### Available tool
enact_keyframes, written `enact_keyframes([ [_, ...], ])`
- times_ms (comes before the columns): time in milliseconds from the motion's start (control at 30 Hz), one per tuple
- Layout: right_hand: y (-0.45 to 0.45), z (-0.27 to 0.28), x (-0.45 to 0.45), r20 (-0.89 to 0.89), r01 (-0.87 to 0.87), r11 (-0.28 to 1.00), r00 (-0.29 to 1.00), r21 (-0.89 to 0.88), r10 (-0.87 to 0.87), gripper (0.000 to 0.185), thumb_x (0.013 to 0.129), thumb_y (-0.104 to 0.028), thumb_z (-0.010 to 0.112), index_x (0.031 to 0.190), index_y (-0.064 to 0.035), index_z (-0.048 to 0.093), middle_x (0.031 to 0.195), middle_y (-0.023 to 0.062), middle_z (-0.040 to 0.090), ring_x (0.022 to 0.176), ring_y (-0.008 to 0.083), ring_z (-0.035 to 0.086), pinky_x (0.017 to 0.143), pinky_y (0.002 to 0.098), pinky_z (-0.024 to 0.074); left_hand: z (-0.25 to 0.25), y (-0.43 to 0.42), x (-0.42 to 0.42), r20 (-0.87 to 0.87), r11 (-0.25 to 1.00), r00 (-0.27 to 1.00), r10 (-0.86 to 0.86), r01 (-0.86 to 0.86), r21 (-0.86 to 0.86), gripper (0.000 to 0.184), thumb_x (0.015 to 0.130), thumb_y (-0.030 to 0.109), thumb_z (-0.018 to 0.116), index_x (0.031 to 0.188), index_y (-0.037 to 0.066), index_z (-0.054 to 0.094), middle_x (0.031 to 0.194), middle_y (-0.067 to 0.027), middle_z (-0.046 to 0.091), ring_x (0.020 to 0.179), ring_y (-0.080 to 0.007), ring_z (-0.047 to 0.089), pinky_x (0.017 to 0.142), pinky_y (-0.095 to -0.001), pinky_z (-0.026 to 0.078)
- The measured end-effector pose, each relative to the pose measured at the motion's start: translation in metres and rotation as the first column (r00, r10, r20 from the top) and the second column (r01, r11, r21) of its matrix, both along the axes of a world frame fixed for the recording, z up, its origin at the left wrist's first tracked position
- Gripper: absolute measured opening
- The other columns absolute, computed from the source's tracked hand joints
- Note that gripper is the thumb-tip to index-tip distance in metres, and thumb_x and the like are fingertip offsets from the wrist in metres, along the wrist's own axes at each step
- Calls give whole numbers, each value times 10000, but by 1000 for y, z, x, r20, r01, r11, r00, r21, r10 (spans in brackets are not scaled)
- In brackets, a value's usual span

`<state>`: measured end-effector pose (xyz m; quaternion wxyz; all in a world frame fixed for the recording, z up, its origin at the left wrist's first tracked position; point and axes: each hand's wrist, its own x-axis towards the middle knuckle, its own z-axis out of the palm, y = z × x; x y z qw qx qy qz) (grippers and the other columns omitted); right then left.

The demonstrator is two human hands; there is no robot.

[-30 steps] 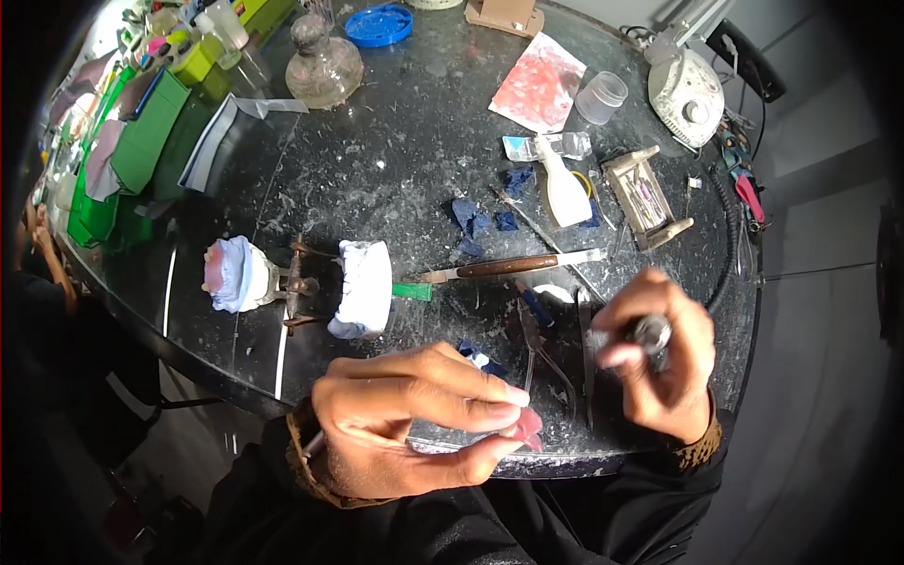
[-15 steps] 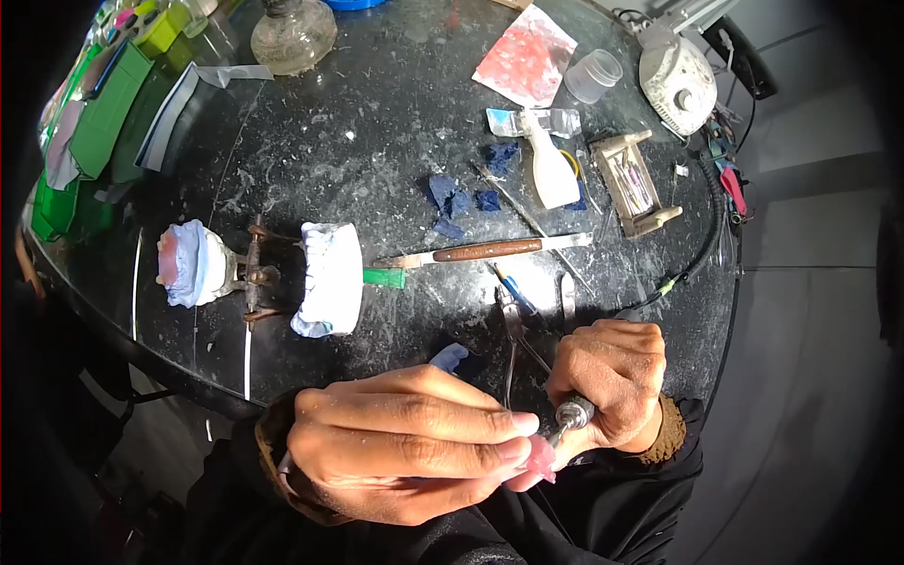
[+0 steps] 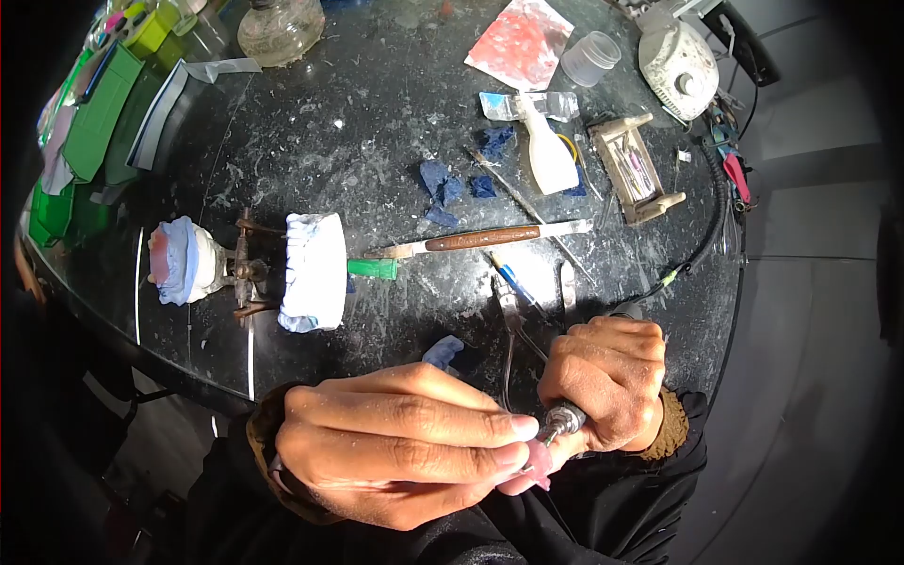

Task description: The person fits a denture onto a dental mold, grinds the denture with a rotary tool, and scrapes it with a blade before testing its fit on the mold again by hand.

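Low in the view, my left hand (image 3: 400, 447) pinches a small pink acrylic piece (image 3: 539, 468), perhaps part of a denture, between thumb and fingertips. My fingers cover much of it. My right hand (image 3: 607, 381) is wrapped round a metal rotary handpiece (image 3: 565, 417), whose bur end points down-left at the pink piece. The bur tip is at the piece; whether it touches cannot be made out. Behind my hands lie metal pliers (image 3: 509, 306) and a blue-and-white pen-like tool (image 3: 513, 279). Left of them, a hinged articulator (image 3: 247, 268) carries a white plaster cast (image 3: 318, 273).
A brown-handled wax knife (image 3: 482, 238) lies mid-table near blue scraps (image 3: 441, 184). Behind are a white bottle-shaped item (image 3: 546, 151), a tray of burs (image 3: 636, 174) and a clear cup (image 3: 591, 58). A glass burner (image 3: 281, 30) and green boxes (image 3: 102, 113) stand at the left.
The handpiece has shifted slightly left and down, its end closer to the pink piece. My left hand keeps its pinch. The table items appear shifted slightly left and mostly upward in the view.
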<state>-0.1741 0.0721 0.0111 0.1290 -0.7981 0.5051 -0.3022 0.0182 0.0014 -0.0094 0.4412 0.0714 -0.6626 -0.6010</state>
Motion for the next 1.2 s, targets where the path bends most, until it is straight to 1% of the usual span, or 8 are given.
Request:
enact_keyframes([
  [100, 0, 1, 0, -26, 8, 1000, 1000, -16, -9, 572, 588, -619, 684, 627, -70, 527, 576, 13, 522, 438, 120, 504, 383, 230, 360, 0, -1, 0, 4, 1000, 1000, -8, 8, -5, 272, 563, -70, 738, 823, 3, 701, 832, -132, 680, 723, -205, 658, 593, -241, 546],
  [300, -1, 0, 0, -15, 9, 999, 1000, -38, -10, 576, 586, -626, 680, 613, -73, 523, 579, 9, 527, 438, 111, 496, 384, 224, 363, -1, -1, 0, -4, 1000, 1000, -20, 20, 9, 260, 578, -67, 738, 826, -1, 697, 837, -136, 679, 735, -208, 658, 600, -243, 547],
  [500, -2, -2, 1, -30, 15, 996, 999, -92, -18, 587, 572, -638, 686, 592, -77, 513, 556, 11, 512, 421, 105, 482, 369, 225, 345, -2, 1, 0, -6, 1000, 1000, -14, 14, 21, 258, 588, -58, 746, 833, 1, 696, 845, -137, 680, 738, -206, 662, 607, -240, 547],
  [700, -2, -1, -1, -24, 10, 997, 1000, -74, -11, 593, 571, -642, 686, 575, -82, 488, 534, 1, 485, 393, 98, 455, 353, 228, 324, -2, 0, -2, -22, 1000, 1000, -1, 1, 4, 246, 595, -49, 750, 830, -1, 697, 843, -135, 680, 730, -206, 662, 610, -243, 549],
  [1000, -1, 0, -2, -47, 5, 999, 999, -53, -7, 596, 567, -641, 683, 596, -77, 492, 566, 9, 512, 405, 107, 463, 357, 232, 333, -1, -2, -1, -18, 1000, 1000, -8, 8, -11, 223, 600, -48, 742, 814, -5, 700, 835, -135, 682, 728, -212, 663, 610, -240, 546],
  [1100, 1, 1, 4, -9, 59, 998, 998, -20, -59, 519, 686, -578, 619, 601, -80, 502, 531, 13, 466, 431, 178, 501, 403, 284, 349, -1, 0, -2, -29, 1000, 1000, 5, -5, -6, 229, 596, -53, 740, 816, -3, 700, 834, -132, 682, 729, -210, 663, 609, -239, 545],
  [1200, -1, 2, -1, -59, -2, 999, 998, -34, 0, 601, 567, -648, 678, 598, -76, 495, 569, 12, 516, 415, 110, 479, 369, 224, 354, -1, -1, -2, -25, 1000, 1000, -5, 5, -2, 237, 592, -59, 737, 818, 0, 699, 837, -127, 681, 728, -209, 663, 610, -237, 545],
])
